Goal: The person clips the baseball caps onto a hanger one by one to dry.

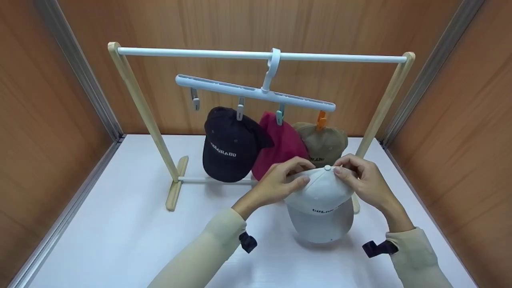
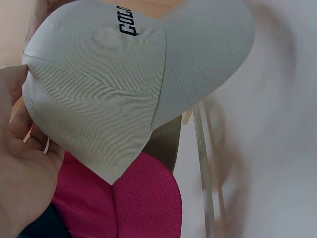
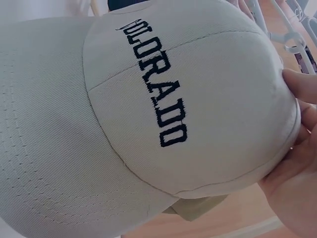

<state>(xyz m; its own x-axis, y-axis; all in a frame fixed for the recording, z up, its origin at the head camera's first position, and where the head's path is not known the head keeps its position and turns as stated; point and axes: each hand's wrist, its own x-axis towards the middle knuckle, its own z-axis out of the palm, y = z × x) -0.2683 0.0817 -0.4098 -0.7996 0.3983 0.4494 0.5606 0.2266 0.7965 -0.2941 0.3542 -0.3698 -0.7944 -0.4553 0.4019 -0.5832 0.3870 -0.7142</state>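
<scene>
A white baseball cap point(image 1: 318, 190) with dark lettering hangs brim-down between both hands, in front of the rack. My left hand point(image 1: 282, 178) pinches its crown on the left, thumb in front and fingers behind. On the other side of the top button, my right hand point(image 1: 366, 182) pinches the crown the same way. In the right wrist view the cap's lettering point(image 3: 161, 89) reads COLORADO. Behind it, a navy cap point(image 1: 228, 148), a crimson cap point(image 1: 280, 140) and an olive cap point(image 1: 320, 140) hang from clips on a pale blue hanger point(image 1: 248, 92).
The hanger hooks over the white bar point(image 1: 192, 52) of a wooden-legged rack and tilts down to the right. An orange clip point(image 1: 321, 120) holds the olive cap. At the hanger's left end a grey clip point(image 1: 195, 102) holds nothing. Wooden walls point(image 1: 48, 100) enclose the white table point(image 1: 120, 224).
</scene>
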